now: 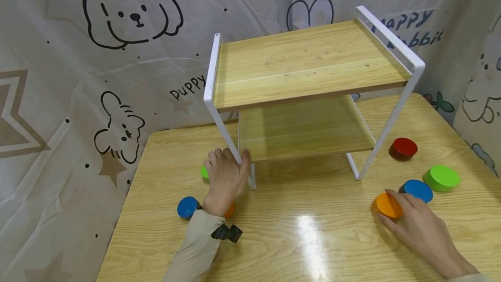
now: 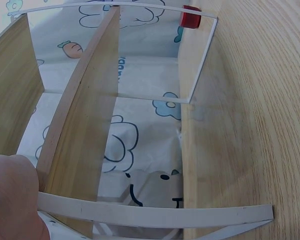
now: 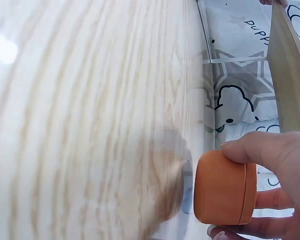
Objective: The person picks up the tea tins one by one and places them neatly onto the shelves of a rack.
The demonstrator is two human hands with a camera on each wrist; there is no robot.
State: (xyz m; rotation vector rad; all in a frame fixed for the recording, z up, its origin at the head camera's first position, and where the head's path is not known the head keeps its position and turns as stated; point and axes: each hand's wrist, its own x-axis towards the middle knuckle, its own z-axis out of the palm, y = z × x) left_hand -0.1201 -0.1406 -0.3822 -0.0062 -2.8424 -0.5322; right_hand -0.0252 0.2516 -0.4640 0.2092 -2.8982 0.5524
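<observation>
A two-tier shelf rack (image 1: pixel 309 66) with wooden boards and a white frame stands on the table. My left hand (image 1: pixel 227 175) grips its front left post where the lower board meets it; in the left wrist view, part of that hand (image 2: pixel 15 197) shows by the board's end. At the right, my right hand (image 1: pixel 424 225) holds an orange round tin (image 1: pixel 386 206) between thumb and fingers. The right wrist view shows that orange tin (image 3: pixel 222 187) side-on, with a lid seam. Right behind it lies a blue round tin (image 1: pixel 417 190).
Farther right are a green tin (image 1: pixel 442 178) and a red tin (image 1: pixel 403 149). Around the left arm sit another blue tin (image 1: pixel 188 207), a partly hidden green tin (image 1: pixel 205 172) and a partly hidden orange tin (image 1: pixel 230 210). A printed curtain (image 1: pixel 156 64) hangs behind the table (image 1: pixel 274 238).
</observation>
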